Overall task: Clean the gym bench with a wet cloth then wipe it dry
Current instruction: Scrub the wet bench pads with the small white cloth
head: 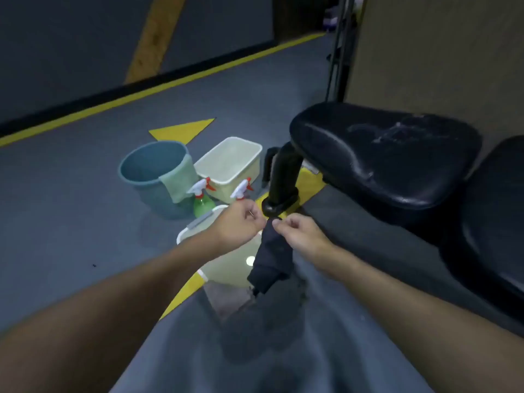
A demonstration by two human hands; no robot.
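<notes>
A dark cloth (pixel 271 262) hangs down over a white basin of water (pixel 226 268) on the floor. My left hand (pixel 241 222) and my right hand (pixel 300 235) both pinch its top edge, close together. The black padded gym bench (pixel 385 154) stands to the right, with a wet smear on its seat pad. Its black post (pixel 283 177) comes down to the floor just beyond my hands.
A blue bucket (pixel 147 177) with a green cloth (pixel 178 180) draped on its rim and a cream tub (pixel 229 165) stand on the floor ahead. Two spray bottles (pixel 202 201) with white and red triggers sit between them. Yellow lines mark the grey floor.
</notes>
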